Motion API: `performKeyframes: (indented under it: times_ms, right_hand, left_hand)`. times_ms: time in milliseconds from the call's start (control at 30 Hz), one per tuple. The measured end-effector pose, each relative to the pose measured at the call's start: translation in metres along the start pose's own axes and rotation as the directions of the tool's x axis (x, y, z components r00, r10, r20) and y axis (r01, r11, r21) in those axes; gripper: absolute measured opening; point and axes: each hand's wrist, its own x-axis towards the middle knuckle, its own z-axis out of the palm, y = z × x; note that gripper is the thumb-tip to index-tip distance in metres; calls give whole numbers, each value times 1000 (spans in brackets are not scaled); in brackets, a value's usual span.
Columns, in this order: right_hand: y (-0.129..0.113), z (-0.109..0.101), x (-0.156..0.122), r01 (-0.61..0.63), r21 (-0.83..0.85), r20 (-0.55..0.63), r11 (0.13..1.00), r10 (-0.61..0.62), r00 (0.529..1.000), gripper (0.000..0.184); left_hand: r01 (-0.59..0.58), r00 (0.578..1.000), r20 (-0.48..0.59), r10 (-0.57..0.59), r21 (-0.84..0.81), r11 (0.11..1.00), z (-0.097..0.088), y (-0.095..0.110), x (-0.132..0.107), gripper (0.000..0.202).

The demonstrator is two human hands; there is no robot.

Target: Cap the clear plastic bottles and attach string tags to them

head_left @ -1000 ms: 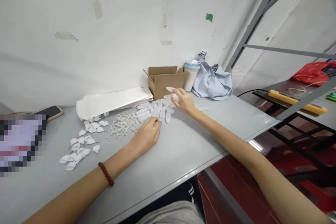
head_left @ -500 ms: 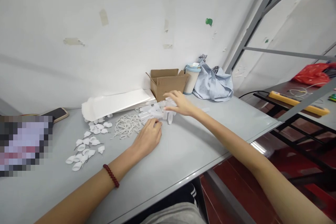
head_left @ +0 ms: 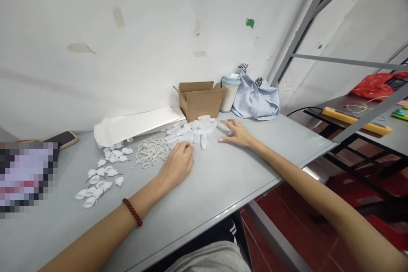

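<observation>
My right hand (head_left: 238, 135) is over the table with thumb and fingers apart. A translucent plastic piece (head_left: 224, 127) lies under and beside its fingertips, at the right of a heap of similar clear pieces (head_left: 204, 128). My left hand (head_left: 177, 162), a dark red bead bracelet (head_left: 132, 212) on its wrist, rests palm down at the heap's near edge. Its fingers are bent and close together, and whatever is beneath them is hidden. To its left lies a tangle of whitish cord loops (head_left: 151, 152). Farther left are several small white cone-like pieces (head_left: 100, 185).
Behind the heap stand an open cardboard box (head_left: 202, 104), a lidded cup (head_left: 228, 95) and a light blue cloth bag (head_left: 258, 100). White flat packaging (head_left: 137, 125) lies along the wall. A phone (head_left: 63, 139) is at the left. A grey metal frame (head_left: 306, 34) rises at the right.
My right hand has moved right, off the heap of clear pieces, and one piece now lies by its fingertips. My left hand has stayed nearly in place. The view has shifted slightly.
</observation>
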Motion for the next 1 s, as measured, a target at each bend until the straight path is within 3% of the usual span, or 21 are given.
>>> performKeyframes:
  times_ms: [100, 200, 433, 533, 600, 667, 767, 833, 933, 1000]
  right_hand:
    - [-12, 7, 14, 83, -37, -30, 996, -85, 996, 54]
    - [-10, 14, 17, 80, -18, -121, 997, -82, 989, 35]
    - [-3, 13, 14, 4, 175, -305, 984, 51, 951, 23]
    - [-25, 6, 30, -18, 273, -380, 962, 125, 916, 25]
    - [-48, 1, 48, 73, 470, -478, 879, 184, 859, 20]
    - [-72, -2, 68, 179, 564, -513, 806, 172, 841, 17]
    - [-93, -4, 87, 271, 600, -463, 753, 50, 885, 22]
    - [-91, -3, 88, 280, 573, -438, 771, -2, 899, 32]
    - [-70, 5, 78, 195, 538, -455, 820, 88, 886, 48]
    - [-52, 13, 69, 89, 560, -402, 823, 176, 898, 60]
  left_hand:
    - [0, 1000, 11, -1, 4, 1000, 0, 0, 0, 25]
    - [3, 1000, 20, -3, 0, 1000, -1, 0, 0, 25]
    - [10, 999, 37, -10, -8, 1000, -2, 1, 1, 24]
    - [9, 999, 40, -9, -4, 1000, -2, 1, 1, 25]
    - [11, 999, 41, -11, 1, 1000, -2, 1, 1, 25]
    - [13, 999, 47, -14, 13, 1000, -2, 1, 1, 25]
    - [15, 998, 64, -18, 42, 999, -3, 2, 1, 25]
    - [21, 997, 72, -25, 60, 998, -3, 3, 1, 24]
    - [39, 996, 73, -46, 85, 996, -5, 5, 1, 24]
    - [56, 995, 75, -64, 102, 993, -7, 7, 2, 26]
